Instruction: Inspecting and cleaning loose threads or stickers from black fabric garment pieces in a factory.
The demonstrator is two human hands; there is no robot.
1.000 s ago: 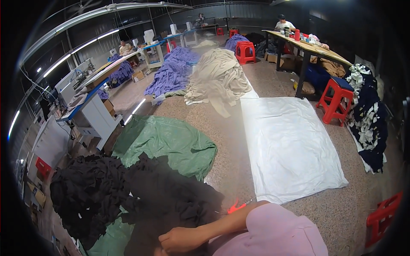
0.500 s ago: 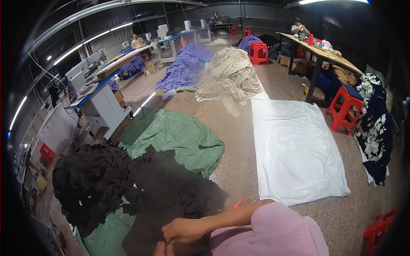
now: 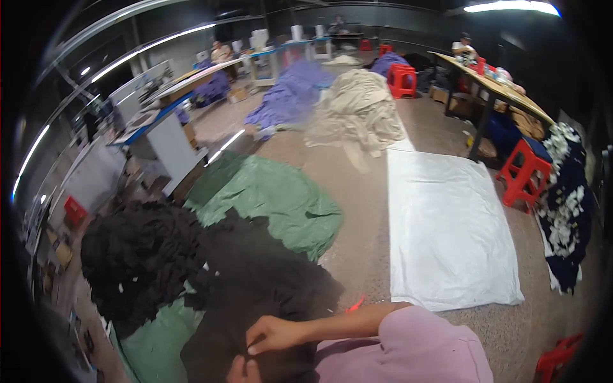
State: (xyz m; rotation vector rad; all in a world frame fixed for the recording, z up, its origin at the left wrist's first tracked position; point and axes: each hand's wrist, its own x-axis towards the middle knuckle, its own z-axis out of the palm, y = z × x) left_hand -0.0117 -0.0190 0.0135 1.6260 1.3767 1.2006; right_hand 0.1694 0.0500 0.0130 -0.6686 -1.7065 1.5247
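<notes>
Dark cloth (image 3: 217, 341) spreads over my lap at the bottom of the view. My right hand (image 3: 276, 333) bends over it, thumb and fingers pinched together on the fabric. Just below, at the lower edge, the fingertips of my left hand (image 3: 244, 370) press together on the same cloth, close to the right thumb; the rest of that hand is out of view. Any small item between the fingers is too small to make out. In front of me lies a large heap of black fabric pieces (image 3: 137, 255), joined by more dark cloth (image 3: 262, 268) beside my lap.
Green sheeting (image 3: 281, 204) lies under and beyond the black heap. To the right is a white sheet (image 3: 453, 236), with a red stool (image 3: 527, 172) past it. Cream (image 3: 357, 108) and purple fabric heaps (image 3: 287, 96) lie farther off. Workbenches stand left and right; two people sit far away.
The view has swung a little to the left, so the surroundings sit farther right. My hands stay close together on the dark cloth, the right fingers slightly raised.
</notes>
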